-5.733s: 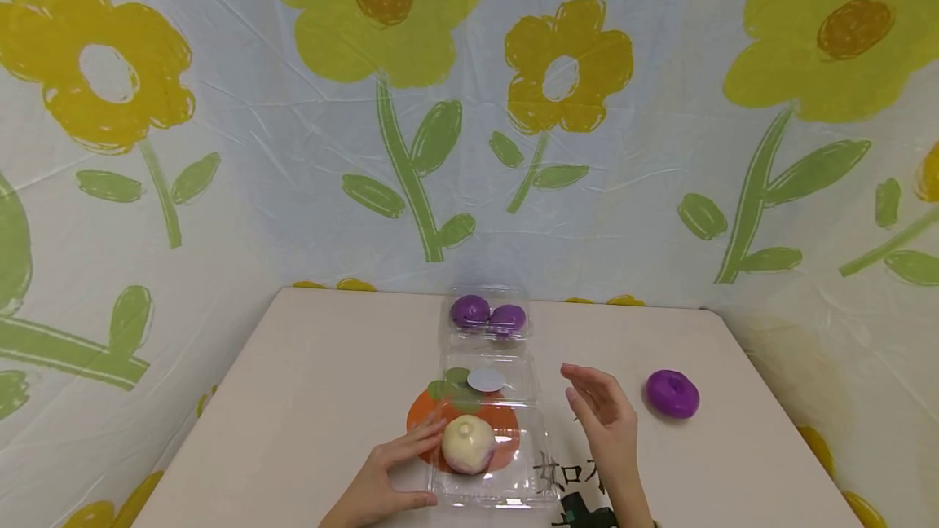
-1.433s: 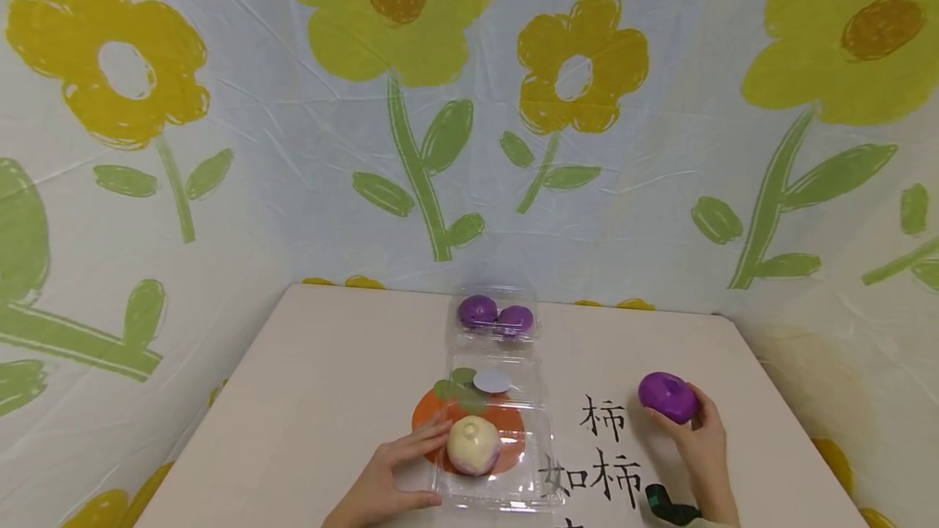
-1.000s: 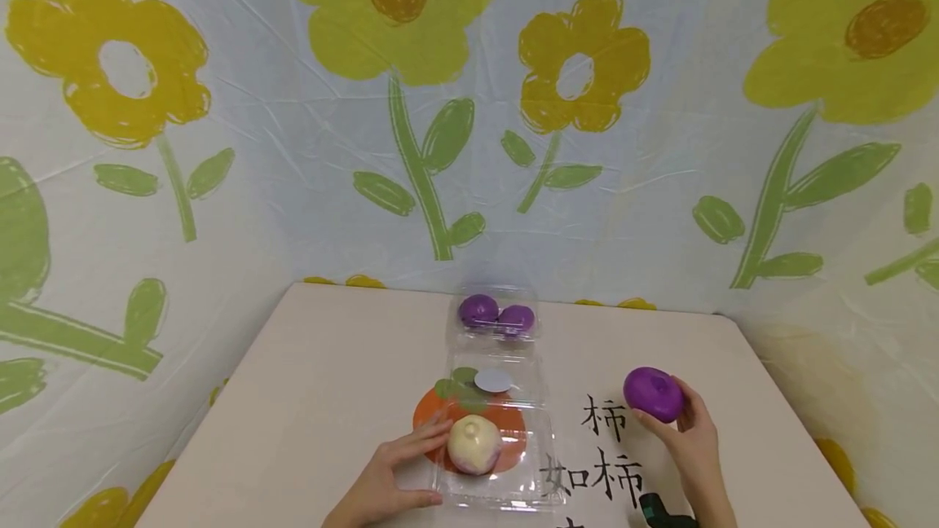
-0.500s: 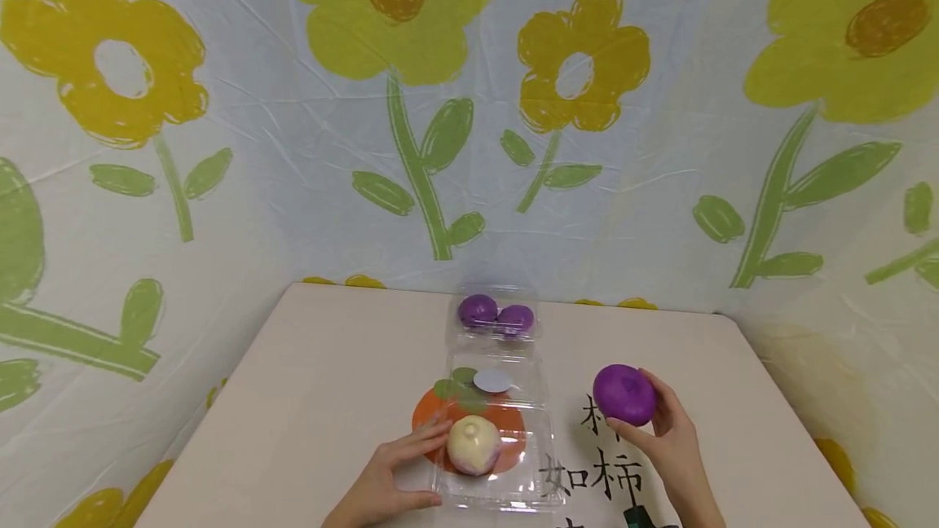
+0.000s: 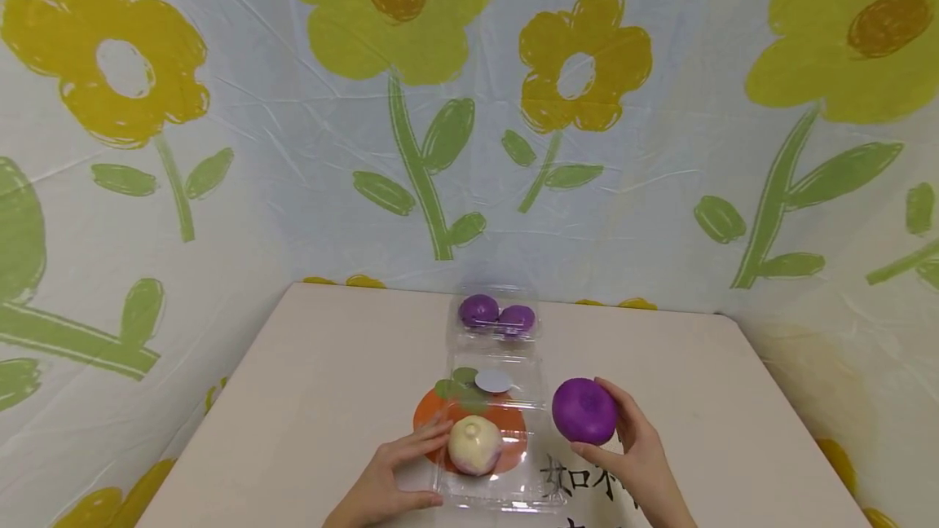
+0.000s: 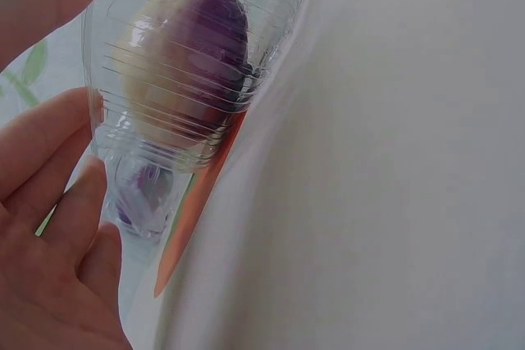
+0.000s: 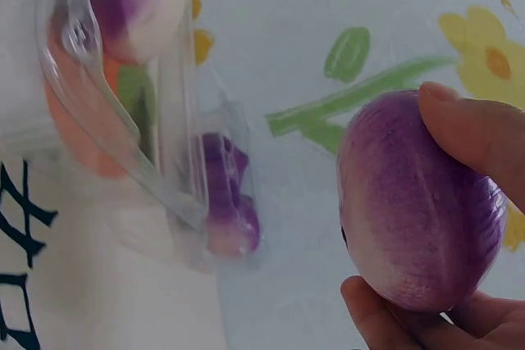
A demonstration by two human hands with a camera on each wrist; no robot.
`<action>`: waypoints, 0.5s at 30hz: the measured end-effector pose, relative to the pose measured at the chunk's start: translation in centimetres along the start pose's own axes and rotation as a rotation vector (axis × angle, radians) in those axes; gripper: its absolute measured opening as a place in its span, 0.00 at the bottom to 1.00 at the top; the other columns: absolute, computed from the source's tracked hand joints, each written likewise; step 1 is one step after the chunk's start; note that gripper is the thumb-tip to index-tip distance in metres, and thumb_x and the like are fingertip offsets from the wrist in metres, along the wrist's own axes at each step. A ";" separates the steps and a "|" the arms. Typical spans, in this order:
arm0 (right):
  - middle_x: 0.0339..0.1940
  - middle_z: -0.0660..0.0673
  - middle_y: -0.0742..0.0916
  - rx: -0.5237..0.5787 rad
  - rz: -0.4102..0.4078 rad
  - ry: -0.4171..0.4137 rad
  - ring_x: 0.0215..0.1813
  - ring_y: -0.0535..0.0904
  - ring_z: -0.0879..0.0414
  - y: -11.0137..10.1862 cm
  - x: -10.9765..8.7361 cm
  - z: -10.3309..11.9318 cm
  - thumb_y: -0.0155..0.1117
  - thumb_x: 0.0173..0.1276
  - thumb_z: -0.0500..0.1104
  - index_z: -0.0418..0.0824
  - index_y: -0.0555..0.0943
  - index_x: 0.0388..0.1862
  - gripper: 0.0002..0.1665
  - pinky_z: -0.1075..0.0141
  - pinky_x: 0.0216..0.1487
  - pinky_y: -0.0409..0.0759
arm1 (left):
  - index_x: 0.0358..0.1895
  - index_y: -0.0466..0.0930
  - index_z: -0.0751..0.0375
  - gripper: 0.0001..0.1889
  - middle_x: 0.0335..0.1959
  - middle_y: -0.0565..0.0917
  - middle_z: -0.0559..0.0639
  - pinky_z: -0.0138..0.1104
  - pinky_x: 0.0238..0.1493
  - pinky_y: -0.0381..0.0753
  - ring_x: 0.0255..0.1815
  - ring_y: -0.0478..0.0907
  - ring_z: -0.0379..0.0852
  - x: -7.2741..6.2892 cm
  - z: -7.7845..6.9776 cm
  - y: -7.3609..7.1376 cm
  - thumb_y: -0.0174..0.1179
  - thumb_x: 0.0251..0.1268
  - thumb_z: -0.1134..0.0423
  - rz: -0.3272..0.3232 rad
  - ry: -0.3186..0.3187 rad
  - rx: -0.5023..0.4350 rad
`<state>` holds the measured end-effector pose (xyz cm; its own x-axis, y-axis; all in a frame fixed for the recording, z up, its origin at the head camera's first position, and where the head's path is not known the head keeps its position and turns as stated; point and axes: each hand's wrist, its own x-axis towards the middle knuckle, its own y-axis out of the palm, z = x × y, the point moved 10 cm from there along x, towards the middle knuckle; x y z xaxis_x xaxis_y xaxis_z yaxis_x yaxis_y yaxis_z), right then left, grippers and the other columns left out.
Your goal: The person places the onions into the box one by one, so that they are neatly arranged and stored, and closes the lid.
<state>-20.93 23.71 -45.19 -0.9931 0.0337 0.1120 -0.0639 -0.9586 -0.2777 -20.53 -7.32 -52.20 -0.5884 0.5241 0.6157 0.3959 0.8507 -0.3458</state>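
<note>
My right hand (image 5: 625, 437) grips a purple onion-like ball (image 5: 584, 411) and holds it in the air just right of an open clear plastic box (image 5: 513, 489). In the right wrist view the purple ball (image 7: 418, 202) sits between thumb and fingers (image 7: 476, 129). A white and purple ball (image 5: 474, 445) lies in the box's tray. The box's lid (image 5: 493, 381) with a white sticker lies open behind the tray. My left hand (image 5: 399, 471) holds the tray's left edge, thumb at the near corner. In the left wrist view the fingers (image 6: 49, 227) lie against the box wall (image 6: 180, 79).
A second, closed clear box (image 5: 495, 316) with two purple balls stands at the back of the beige table (image 5: 330, 381). An orange print (image 5: 429, 418) and black characters (image 5: 579, 475) mark the tabletop. Flowered sheets hang round the table on three sides.
My right hand took the purple ball from the table at the right, lifted it and carried it left toward the open box. The left hand stayed on the tray.
</note>
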 end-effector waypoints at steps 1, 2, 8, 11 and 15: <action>0.69 0.44 0.74 -0.004 0.007 -0.003 0.66 0.68 0.73 0.3 -0.1 0.0 0.82 0.48 0.34 0.47 0.67 0.72 0.53 0.84 0.62 0.63 | 0.66 0.72 0.72 0.39 0.69 0.69 0.71 0.35 0.75 0.55 0.74 0.60 0.65 0.0 0.0 0.0 0.78 0.47 0.69 0.002 -0.001 0.004; 0.69 0.45 0.74 -0.009 0.012 -0.005 0.65 0.68 0.73 0.6 -0.2 0.0 0.82 0.47 0.34 0.47 0.67 0.72 0.53 0.83 0.62 0.63 | 0.66 0.72 0.72 0.39 0.69 0.69 0.70 0.35 0.75 0.55 0.74 0.59 0.65 0.0 0.0 0.1 0.78 0.47 0.68 0.003 -0.004 0.005; 0.67 0.47 0.77 -0.068 0.036 -0.005 0.63 0.70 0.73 2.2 -0.7 -0.6 0.85 0.44 0.37 0.49 0.70 0.69 0.53 0.75 0.62 0.68 | 0.66 0.71 0.72 0.40 0.69 0.69 0.69 0.34 0.75 0.54 0.75 0.58 0.65 0.1 0.0 0.2 0.78 0.47 0.68 0.008 -0.002 0.001; 0.66 0.47 0.78 -0.078 0.057 0.002 0.67 0.71 0.63 3.1 -0.9 -1.0 0.85 0.41 0.35 0.49 0.71 0.69 0.53 0.67 0.65 0.70 | 0.66 0.71 0.73 0.40 0.69 0.69 0.70 0.35 0.75 0.54 0.75 0.58 0.65 0.2 -0.1 0.2 0.78 0.47 0.68 0.006 0.008 0.006; 0.66 0.47 0.79 -0.132 0.098 0.041 0.71 0.69 0.45 4.4 -1.1 -2.0 0.86 0.40 0.38 0.50 0.72 0.69 0.54 0.46 0.70 0.68 | 0.67 0.71 0.72 0.40 0.69 0.68 0.70 0.33 0.75 0.54 0.75 0.57 0.63 0.1 0.0 0.2 0.78 0.47 0.69 0.010 -0.009 0.005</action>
<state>-20.30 20.03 -48.40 -0.9982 -0.0438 0.0405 0.0234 -0.9126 -0.4082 -20.50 -7.12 -52.23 -0.5910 0.5330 0.6055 0.3982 0.8455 -0.3557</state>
